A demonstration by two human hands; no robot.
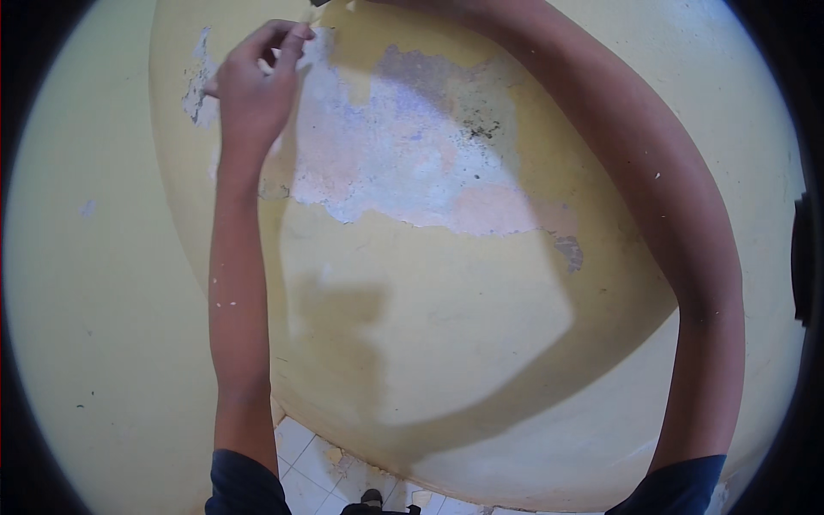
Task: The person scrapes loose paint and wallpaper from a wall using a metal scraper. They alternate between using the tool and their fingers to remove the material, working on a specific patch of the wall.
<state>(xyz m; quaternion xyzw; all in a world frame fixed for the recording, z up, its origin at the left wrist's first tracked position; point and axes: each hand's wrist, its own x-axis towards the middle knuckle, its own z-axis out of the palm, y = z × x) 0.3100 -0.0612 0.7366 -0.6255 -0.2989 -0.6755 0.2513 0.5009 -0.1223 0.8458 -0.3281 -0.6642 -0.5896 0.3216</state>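
Note:
My left hand (261,84) is raised against the yellow painted wall (418,309), at the upper left edge of a bare patch (399,154) where the paint has come away. Its thumb and forefinger are bent towards each other beside a blurred pale sliver; whether they grip it is unclear. My right forearm (618,122) arches over the patch to the top edge, and the right hand is out of view. A small dark tip (318,2) shows at the top edge, just above the left fingertips. The patch shows whitish, pink and bluish layers with dark specks.
A smaller peeled spot (198,84) lies left of my left hand, near the wall's corner. Below, a white tiled floor (302,450) bears fallen paint flakes (333,456) along the wall's foot. A shoe (371,496) shows at the bottom. A dark object (800,257) juts in at the right rim.

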